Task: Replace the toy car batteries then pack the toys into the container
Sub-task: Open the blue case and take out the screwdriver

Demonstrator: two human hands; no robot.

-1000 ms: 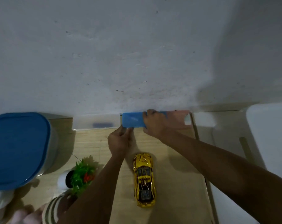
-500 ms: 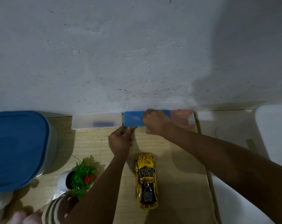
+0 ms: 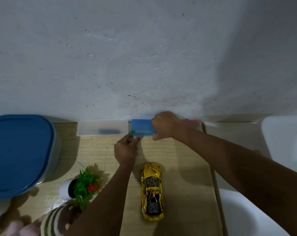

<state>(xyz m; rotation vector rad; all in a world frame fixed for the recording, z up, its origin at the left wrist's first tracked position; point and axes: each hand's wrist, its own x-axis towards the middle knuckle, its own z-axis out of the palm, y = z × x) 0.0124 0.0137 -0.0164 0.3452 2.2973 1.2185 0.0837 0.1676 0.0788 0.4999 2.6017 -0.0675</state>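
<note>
A small blue box (image 3: pixel 141 127) stands against the wall at the back of the wooden table (image 3: pixel 178 167). My right hand (image 3: pixel 168 125) grips its right end from above. My left hand (image 3: pixel 126 149) pinches the box's lower left edge with its fingertips. A shiny gold toy car (image 3: pixel 152 191) lies on the table behind my hands, nose toward the wall. A large container with a blue lid (image 3: pixel 20 154) stands at the far left.
A frosted clear box (image 3: pixel 102 127) with something dark inside sits left of the blue one. A pinkish box (image 3: pixel 197 123) is partly hidden by my right hand. A small potted plant (image 3: pixel 83 184) and soft toys (image 3: pixel 47 222) lie at front left. White surfaces (image 3: pixel 283 142) flank the right.
My right hand has shifted slightly right and up along the blue box. The left hand keeps its pinch at the lower left edge. The car has not moved.
</note>
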